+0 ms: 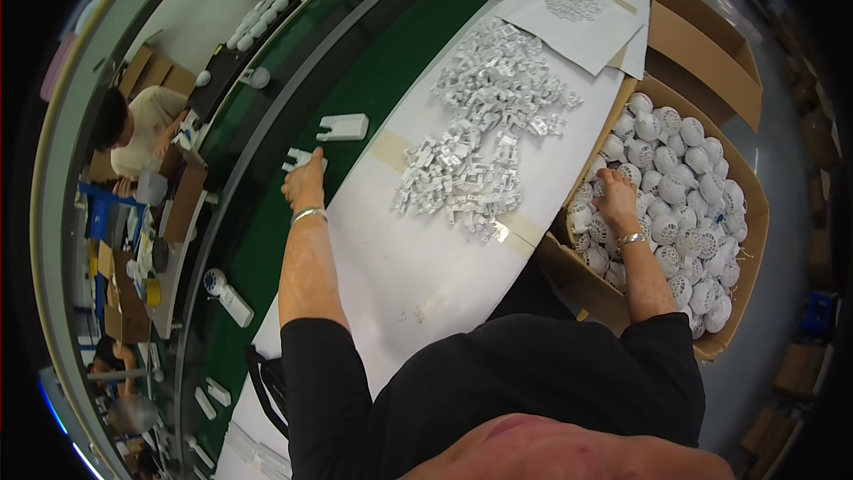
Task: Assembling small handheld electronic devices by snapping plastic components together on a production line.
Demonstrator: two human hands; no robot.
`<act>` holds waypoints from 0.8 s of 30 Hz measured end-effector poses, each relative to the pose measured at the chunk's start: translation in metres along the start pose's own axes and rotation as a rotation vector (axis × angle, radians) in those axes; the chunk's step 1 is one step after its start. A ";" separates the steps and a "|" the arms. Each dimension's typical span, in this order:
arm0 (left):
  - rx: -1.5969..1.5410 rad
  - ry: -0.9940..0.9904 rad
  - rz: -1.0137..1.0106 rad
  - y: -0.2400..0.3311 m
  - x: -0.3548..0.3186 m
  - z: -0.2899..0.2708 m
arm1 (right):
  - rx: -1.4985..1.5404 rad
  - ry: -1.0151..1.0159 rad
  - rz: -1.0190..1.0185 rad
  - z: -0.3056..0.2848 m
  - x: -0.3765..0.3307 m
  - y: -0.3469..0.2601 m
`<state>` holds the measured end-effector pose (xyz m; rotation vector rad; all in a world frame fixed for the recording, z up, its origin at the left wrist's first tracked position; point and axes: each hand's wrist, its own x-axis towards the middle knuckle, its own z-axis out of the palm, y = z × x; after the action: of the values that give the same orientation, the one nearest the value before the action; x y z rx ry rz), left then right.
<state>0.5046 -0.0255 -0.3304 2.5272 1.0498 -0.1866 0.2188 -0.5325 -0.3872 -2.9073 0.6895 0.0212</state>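
Note:
Over the green belt, my left hand (306, 185) is closed on a white fork-ended plastic housing (292, 160), its pronged end sticking out past the fingers. A similar white housing (345, 127) lies on the belt just beyond it. On the right, my right hand (615, 202) reaches into a cardboard box (757, 222) full of white dome-shaped vented heads (682, 185). Its fingers curl round one of these heads at the box's left side; the hand partly hides that head.
White paper-covered worktop (382, 276) carries a heap of small white plastic clips (489, 124). Tiny parts (573, 0) lie on a sheet at its far end. The green belt (258, 258) bears a white handheld unit (229, 298). Across the belt, a person (147, 129) sits among boxes.

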 end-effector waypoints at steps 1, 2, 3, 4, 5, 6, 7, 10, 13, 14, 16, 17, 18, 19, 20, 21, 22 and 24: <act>-0.031 0.013 -0.030 -0.006 0.003 -0.001 | -0.011 -0.014 -0.026 0.003 0.001 0.001; -0.063 0.022 -0.063 -0.011 0.002 -0.003 | -0.025 -0.029 -0.053 0.003 0.002 0.003; -0.135 -0.017 -0.044 -0.023 0.010 -0.009 | -0.032 -0.081 -0.067 0.000 0.005 0.003; -0.208 -0.056 -0.028 -0.035 0.017 -0.013 | -0.039 -0.134 -0.083 -0.005 0.009 0.005; -0.312 0.000 -0.038 -0.036 0.012 -0.019 | -0.048 -0.132 -0.070 -0.011 0.013 0.009; -0.482 -0.028 0.005 -0.042 0.007 -0.024 | 0.015 -0.204 -0.096 -0.017 0.016 0.013; -0.653 -0.056 0.044 -0.050 0.000 -0.029 | 0.078 -0.277 -0.122 -0.022 0.017 0.018; -0.816 -0.238 0.098 -0.065 -0.046 -0.056 | 0.349 -0.160 -0.082 -0.069 0.026 0.024; -0.778 -0.215 0.171 -0.079 -0.111 -0.073 | 0.994 -0.144 -0.060 -0.140 0.023 0.020; -0.759 -0.249 0.220 -0.082 -0.132 -0.079 | 1.329 -0.207 -0.030 -0.163 0.016 0.003; -0.762 -0.329 0.268 -0.087 -0.167 -0.078 | 1.624 -0.235 -0.160 -0.175 0.010 -0.025; -0.759 -0.389 0.306 -0.089 -0.183 -0.079 | 1.924 -0.283 -0.308 -0.178 0.009 -0.039; -0.774 -0.442 0.322 -0.093 -0.196 -0.077 | 1.964 -0.331 -0.380 -0.175 0.008 -0.052; -0.789 -0.494 0.338 -0.097 -0.209 -0.075 | 2.004 -0.382 -0.452 -0.171 0.007 -0.065; -0.792 -0.480 0.313 -0.103 -0.222 -0.076 | 2.003 -0.415 -0.450 -0.167 0.006 -0.081; -0.822 -0.537 0.307 -0.107 -0.233 -0.076 | 2.002 -0.464 -0.454 -0.162 0.005 -0.099; -0.853 -0.591 0.301 -0.110 -0.243 -0.076 | 2.001 -0.515 -0.457 -0.158 0.003 -0.117; -0.863 -0.620 0.319 -0.115 -0.258 -0.072 | 2.089 -0.637 -0.405 -0.156 -0.009 -0.147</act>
<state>0.2390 -0.0906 -0.2306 1.6380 0.3426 -0.3143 0.2735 -0.4223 -0.2116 -0.8286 -0.1440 0.0949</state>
